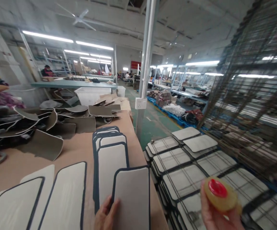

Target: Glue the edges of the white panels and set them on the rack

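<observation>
- We are at a long table covered in flat tan sheeting [79, 153], whose broad surface likely lets the pieces lie in separate groups.
- Beyond its right edge, we see low stacks of off-white, round-cornered panels with dark borders [176, 185], set side by side in rows, probably so that they keep flat and tidy. Thin dark wires cross in front of some.
- A heap of curved grey-brown panels with pale edges [79, 124] fills the table's far left; their bent shape seems to keep them from nesting neatly.
- Nearer us on the left, pale dark-edged panels [65, 195] lie spread out, perhaps for easy picking up.
- In the middle, a slightly staggered stack of pale navy-bordered panels [111, 166] leaves borders showing, which should make single pieces easier to catch.
- Over its near right side is one pale, navy-edged panel [133, 198]; our left hand [104, 217] pinches its left edge, thumb on top, presumably to steady it.
- Our right hand [213, 215] grips a rounded, translucent yellow container with a red cap [226, 201], held well clear of the panel, above the right-hand stacks; blur hides its contents.
</observation>
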A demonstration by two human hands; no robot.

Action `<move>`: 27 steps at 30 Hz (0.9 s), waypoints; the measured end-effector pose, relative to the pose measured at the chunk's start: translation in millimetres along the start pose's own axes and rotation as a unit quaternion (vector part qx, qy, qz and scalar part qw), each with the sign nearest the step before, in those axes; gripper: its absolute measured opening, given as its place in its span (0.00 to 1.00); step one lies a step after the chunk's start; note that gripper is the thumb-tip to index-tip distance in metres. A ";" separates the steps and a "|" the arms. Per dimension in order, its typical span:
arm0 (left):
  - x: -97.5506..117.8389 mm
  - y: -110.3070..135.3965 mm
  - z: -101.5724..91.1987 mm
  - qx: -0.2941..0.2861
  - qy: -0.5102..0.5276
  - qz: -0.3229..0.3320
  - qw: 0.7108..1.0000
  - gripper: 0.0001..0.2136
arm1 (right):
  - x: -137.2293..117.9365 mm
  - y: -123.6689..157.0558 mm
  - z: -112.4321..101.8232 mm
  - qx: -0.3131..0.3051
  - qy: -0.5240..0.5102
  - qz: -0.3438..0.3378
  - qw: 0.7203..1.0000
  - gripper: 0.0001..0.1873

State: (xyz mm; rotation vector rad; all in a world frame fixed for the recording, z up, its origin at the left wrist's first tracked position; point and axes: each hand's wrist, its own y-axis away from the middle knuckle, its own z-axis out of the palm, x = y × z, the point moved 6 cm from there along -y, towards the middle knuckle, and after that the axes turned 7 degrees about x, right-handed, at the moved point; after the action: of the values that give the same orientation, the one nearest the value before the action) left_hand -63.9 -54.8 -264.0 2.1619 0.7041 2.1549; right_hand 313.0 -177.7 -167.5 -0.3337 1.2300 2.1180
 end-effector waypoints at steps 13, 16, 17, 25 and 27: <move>68.5 89.2 107.7 -0.677 -0.216 0.094 0.697 0.29 | -107.1 23.8 -36.1 -0.124 -0.084 -0.254 0.955 0.39; 71.5 124.9 131.7 -0.717 -0.259 0.163 0.626 0.29 | -127.9 32.9 -50.0 -0.106 -0.076 -0.271 0.954 0.44; 76.0 136.3 137.8 -0.731 -0.255 0.171 0.609 0.30 | -134.7 35.3 -54.1 -0.102 -0.067 -0.279 0.952 0.44; 144.8 187.2 211.0 -0.751 -0.213 0.292 0.553 0.26 | -199.5 68.2 -47.8 -0.173 0.069 -0.378 0.907 0.36; 167.2 192.2 235.4 -0.758 -0.222 0.338 0.512 0.22 | -212.8 78.0 -38.4 -0.227 0.115 -0.385 0.887 0.34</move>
State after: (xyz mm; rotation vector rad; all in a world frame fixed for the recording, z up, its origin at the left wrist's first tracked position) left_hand 210.6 -103.3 -57.6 1.5021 -1.6650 0.9636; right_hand 418.1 -324.5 -25.2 -1.1066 0.5320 1.6373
